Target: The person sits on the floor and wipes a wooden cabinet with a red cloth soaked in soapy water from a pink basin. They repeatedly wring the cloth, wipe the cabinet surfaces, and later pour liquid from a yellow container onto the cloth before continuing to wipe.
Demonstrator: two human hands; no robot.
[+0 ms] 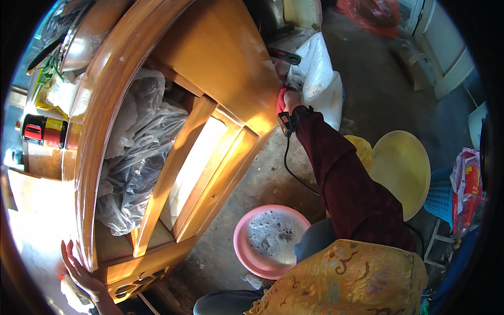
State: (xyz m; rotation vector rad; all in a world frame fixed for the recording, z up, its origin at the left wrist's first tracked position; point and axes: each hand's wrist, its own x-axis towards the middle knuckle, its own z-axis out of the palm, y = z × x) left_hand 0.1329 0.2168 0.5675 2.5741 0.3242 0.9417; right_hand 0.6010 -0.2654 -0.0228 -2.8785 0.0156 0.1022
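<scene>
My right hand (291,101) is stretched far forward, closed on a red cloth (280,101) that lies against the side of the wooden cabinet (220,43). A strapped device with a cable sits at that wrist. Spread on the bright cabinet top at the lower left is my left hand (80,273), its fingers apart and holding nothing. Plastic bags (138,157) fill an uncovered compartment in the cabinet front. On the floor before me stands a pink basin (241,240) of foamy water.
A white woven sack (315,82) leans near my right hand, below a black pan handle (285,56). To the right are a yellow basin (401,173) and a blue basket (438,195). A metal bowl (92,37) and a dark bottle (44,131) stand on the cabinet top.
</scene>
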